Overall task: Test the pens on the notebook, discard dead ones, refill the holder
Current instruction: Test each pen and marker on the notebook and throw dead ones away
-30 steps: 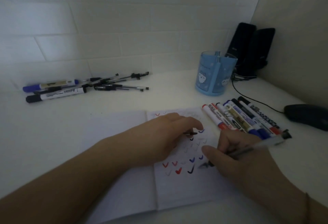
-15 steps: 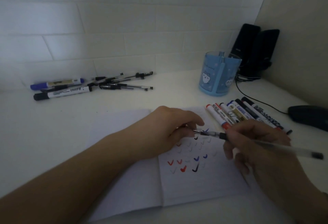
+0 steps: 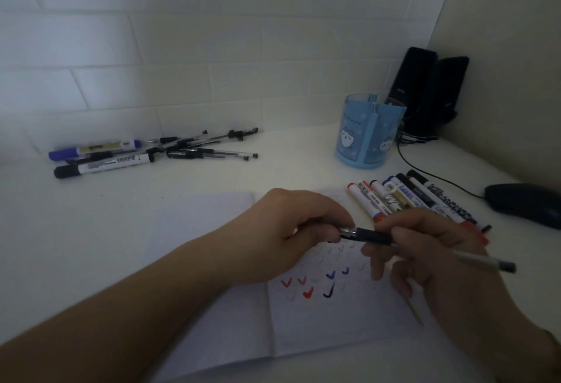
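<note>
We grip a gel pen [image 3: 373, 236] over the check-marked notebook [image 3: 334, 316], right hand [image 3: 431, 249] on its barrel, left hand [image 3: 291, 230] pinching its tip; marker [image 3: 403, 197] labels unreadable.

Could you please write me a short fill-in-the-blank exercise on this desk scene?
1. The right hand grips a ____ above the notebook.
2. The pen holder is coloured ____.
3. The row of markers lies to the ____ of the notebook.

Missing words: pen; blue; right
</note>
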